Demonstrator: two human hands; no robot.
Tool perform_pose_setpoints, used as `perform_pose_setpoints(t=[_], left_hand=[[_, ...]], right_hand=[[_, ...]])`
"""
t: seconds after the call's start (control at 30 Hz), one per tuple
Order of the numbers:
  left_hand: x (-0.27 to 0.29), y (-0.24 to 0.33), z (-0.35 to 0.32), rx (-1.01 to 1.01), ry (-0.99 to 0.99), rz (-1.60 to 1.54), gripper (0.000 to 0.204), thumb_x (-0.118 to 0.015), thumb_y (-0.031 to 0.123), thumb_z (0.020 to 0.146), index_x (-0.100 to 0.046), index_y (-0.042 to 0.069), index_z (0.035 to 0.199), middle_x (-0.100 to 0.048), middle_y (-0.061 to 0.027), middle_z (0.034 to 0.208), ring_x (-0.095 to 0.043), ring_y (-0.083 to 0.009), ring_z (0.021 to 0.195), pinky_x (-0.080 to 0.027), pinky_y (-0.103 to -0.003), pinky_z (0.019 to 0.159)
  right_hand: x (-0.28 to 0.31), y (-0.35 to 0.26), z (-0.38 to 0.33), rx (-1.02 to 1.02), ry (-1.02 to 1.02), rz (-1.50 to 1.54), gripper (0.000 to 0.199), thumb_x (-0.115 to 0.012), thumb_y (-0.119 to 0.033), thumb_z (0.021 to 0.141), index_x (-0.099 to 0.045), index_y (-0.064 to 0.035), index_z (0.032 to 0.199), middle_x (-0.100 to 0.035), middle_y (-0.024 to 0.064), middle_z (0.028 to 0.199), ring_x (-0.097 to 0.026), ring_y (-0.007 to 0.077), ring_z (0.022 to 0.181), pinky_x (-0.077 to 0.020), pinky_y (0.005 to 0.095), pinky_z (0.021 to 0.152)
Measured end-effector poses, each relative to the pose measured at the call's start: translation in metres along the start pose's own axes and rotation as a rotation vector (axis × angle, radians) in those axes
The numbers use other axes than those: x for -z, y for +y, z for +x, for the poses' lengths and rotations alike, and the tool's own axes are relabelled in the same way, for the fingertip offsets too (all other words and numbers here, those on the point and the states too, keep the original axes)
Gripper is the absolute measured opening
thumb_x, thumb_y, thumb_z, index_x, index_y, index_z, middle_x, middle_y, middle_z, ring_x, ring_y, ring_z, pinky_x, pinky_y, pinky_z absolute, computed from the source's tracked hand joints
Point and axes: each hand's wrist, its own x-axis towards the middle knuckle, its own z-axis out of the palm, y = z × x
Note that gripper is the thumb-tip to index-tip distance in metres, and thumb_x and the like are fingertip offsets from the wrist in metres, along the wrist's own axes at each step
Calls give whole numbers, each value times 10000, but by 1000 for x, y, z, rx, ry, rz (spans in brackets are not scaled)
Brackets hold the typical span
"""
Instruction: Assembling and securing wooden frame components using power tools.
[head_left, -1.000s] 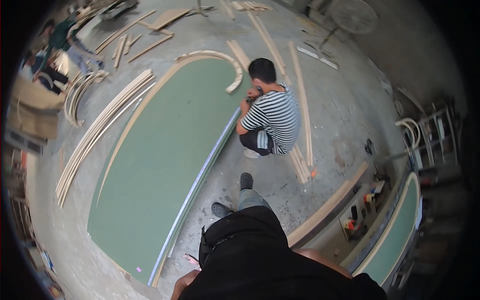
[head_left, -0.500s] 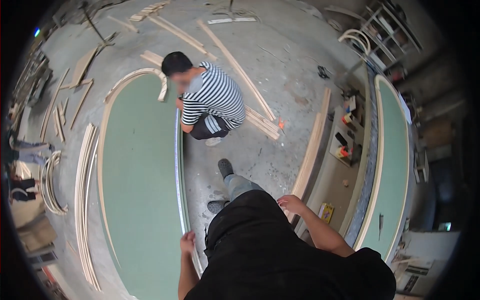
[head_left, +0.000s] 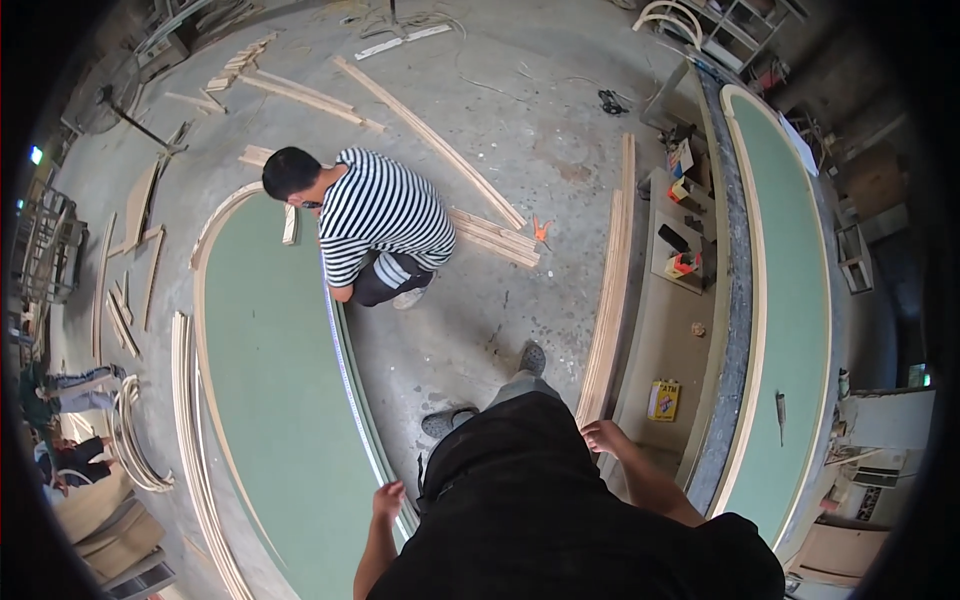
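Observation:
A large green arched panel (head_left: 270,400) with a pale wooden rim lies flat on the concrete floor. A thin white measuring tape (head_left: 345,375) runs along its straight right edge. My left hand (head_left: 388,497) is down at the tape's near end, on the panel's edge. At the far end a person in a striped shirt (head_left: 385,215) crouches over the tape. My right hand (head_left: 605,437) hangs loosely curled and holds nothing, beside a bundle of long wooden strips (head_left: 610,300). My shoes (head_left: 450,420) stand just right of the panel.
A second green arched panel (head_left: 790,300) lies on a long bench at the right, next to a low shelf of tools (head_left: 680,250). Curved wooden strips (head_left: 190,440) and straight offcuts (head_left: 430,140) lie about the floor. An orange clamp (head_left: 541,231) lies by the strips. Other people sit at the far left (head_left: 60,400).
The view has swung round, so the floor panel now lies on the left. My right hand has come into view by the strips. My left hand stays at the tape's near end.

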Motion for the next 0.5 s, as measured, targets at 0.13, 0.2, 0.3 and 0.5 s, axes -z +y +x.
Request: perform_pose_setpoints(t=[0.13, 0.2, 0.3, 0.5], left_hand=[[-33, 11, 2, 87, -137, 51, 266, -664, 60, 895, -679, 9, 1155, -734, -55, 1010, -672, -151, 830, -536, -290, 699], [-69, 50, -3, 83, -83, 319, 294, -697, 131, 875, -684, 39, 1154, -738, -77, 1025, -680, -155, 885, -543, -297, 710], [-109, 100, 15, -74, 96, 342, 300, -699, 183, 882, -696, 66, 1159, -738, -101, 1004, -678, -199, 910, -514, -326, 814], [-209, 244, 5, -392, 6, 207, 366, -663, 264, 925, -659, 27, 1204, -725, -132, 1076, -679, -214, 1004, -519, -334, 897]], right_hand=[[4, -26, -13, 234, 141, -309, 339, -515, 108, 857, -620, 69, 1177, -688, 114, 937, -672, 192, 787, -571, 346, 684], [27, -42, -15, 255, 181, -359, 317, -510, 88, 876, -618, 67, 1174, -687, 114, 929, -669, 191, 774, -567, 341, 677], [65, -78, -25, 307, 180, -438, 280, -527, 46, 895, -617, 47, 1160, -690, 110, 908, -650, 176, 720, -555, 321, 651], [130, -145, -54, 177, 380, -82, 182, -589, -26, 895, -658, -22, 1063, -685, 96, 830, -552, 111, 555, -452, 256, 475]])
